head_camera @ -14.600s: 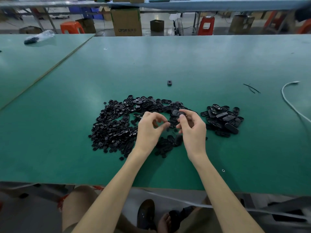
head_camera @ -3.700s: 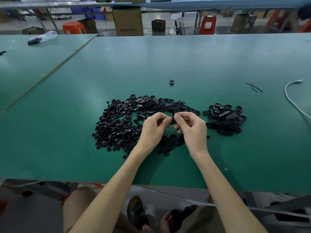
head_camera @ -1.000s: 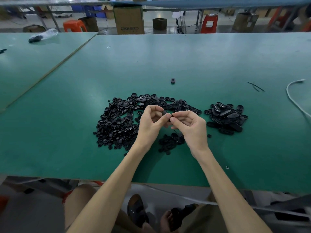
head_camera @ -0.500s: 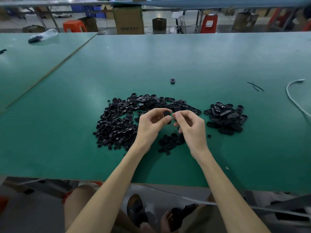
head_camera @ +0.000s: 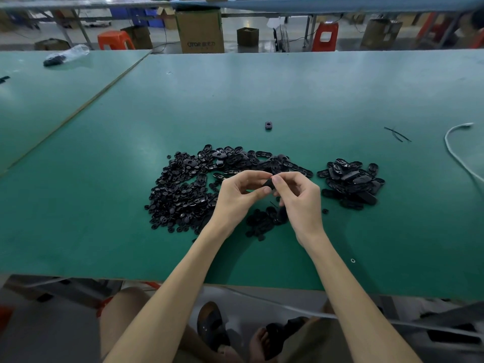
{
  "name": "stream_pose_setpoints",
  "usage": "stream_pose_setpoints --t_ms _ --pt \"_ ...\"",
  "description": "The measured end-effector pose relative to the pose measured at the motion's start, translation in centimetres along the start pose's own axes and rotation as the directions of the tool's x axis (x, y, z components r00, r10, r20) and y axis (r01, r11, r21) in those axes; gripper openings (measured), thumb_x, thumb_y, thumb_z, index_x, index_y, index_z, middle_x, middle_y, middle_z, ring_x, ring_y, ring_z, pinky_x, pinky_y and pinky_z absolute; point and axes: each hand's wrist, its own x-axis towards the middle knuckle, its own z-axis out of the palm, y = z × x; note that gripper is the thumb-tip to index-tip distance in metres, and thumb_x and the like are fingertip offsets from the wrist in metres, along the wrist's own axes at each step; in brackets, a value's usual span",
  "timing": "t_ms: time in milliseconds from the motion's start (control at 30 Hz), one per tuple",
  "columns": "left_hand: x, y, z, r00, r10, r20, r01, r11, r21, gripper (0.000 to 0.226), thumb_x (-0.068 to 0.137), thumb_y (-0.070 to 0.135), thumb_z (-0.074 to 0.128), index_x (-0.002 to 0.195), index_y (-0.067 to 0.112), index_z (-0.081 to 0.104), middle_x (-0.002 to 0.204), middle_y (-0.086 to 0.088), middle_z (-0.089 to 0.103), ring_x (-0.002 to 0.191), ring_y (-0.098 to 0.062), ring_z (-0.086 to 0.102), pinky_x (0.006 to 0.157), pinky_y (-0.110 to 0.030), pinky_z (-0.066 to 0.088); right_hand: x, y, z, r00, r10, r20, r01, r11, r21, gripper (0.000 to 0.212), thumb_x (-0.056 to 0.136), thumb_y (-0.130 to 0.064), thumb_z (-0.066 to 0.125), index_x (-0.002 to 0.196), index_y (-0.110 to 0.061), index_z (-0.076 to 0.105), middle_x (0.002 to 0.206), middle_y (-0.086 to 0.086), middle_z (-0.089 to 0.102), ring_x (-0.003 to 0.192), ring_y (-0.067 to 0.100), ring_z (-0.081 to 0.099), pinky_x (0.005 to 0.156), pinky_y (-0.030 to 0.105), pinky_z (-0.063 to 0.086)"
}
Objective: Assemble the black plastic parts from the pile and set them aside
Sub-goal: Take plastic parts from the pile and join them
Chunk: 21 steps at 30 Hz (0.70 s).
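A wide pile of loose black plastic parts (head_camera: 188, 189) lies on the green table (head_camera: 288, 95). A smaller heap of black oval pieces (head_camera: 351, 182) sits to its right. Both hands are raised just above the pile's near edge. My left hand (head_camera: 237, 197) pinches a small black part (head_camera: 268, 184) between thumb and fingers. My right hand (head_camera: 301, 199) meets it from the right, its thumb and fingertips pressed on the same part. Most of that part is hidden by the fingers. A small cluster of parts (head_camera: 262, 221) lies below the hands.
One stray black part (head_camera: 268, 125) lies farther back on the table. Thin black strips (head_camera: 396, 134) and a white cable (head_camera: 455, 150) lie at the right. A plastic bag (head_camera: 65, 55) rests on the left table. Cardboard boxes (head_camera: 200, 30) and orange stools stand beyond the far edge.
The hands have closed together, with the right thumb now pressed onto the black part held in the left fingers. The piles have not moved.
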Motion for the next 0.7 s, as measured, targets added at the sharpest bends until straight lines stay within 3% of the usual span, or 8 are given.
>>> stream_pose_setpoints --t_ms 100,300,700 --pt "-0.02 -0.02 0.02 1.000 0.007 0.007 -0.007 1.000 -0.007 0.029 0.089 0.002 0.078 0.115 0.013 0.074 0.109 0.002 0.077 0.100 -0.009 0.072 0.089 -0.023 0.055 0.03 0.10 -0.03 0.999 0.009 -0.036 -0.009 1.000 -0.010 0.007 0.099 -0.024 0.072 0.092 -0.023 0.073 0.072 -0.002 0.072 0.066 0.010 0.064 0.065 0.032 0.053" --pt "0.03 -0.02 0.16 1.000 -0.012 0.010 0.012 1.000 -0.022 0.025 0.094 0.001 0.071 0.116 0.012 0.074 0.106 0.005 0.077 0.092 -0.007 0.072 0.077 -0.016 0.052 0.11 0.23 -0.01 0.998 0.022 -0.057 -0.022 1.000 0.007 0.009 0.099 -0.026 0.072 0.092 -0.020 0.072 0.068 -0.003 0.071 0.059 0.009 0.062 0.055 0.025 0.050" --pt "-0.07 0.11 0.22 0.999 -0.021 0.027 0.022 1.000 -0.017 0.020 0.097 0.004 0.067 0.115 0.011 0.074 0.102 0.001 0.078 0.083 -0.009 0.073 0.070 -0.013 0.050 0.00 0.23 0.00 0.999 0.023 -0.036 -0.021 0.999 0.034 0.006 0.098 -0.022 0.073 0.093 -0.019 0.073 0.076 -0.003 0.076 0.067 0.011 0.072 0.054 0.023 0.051"
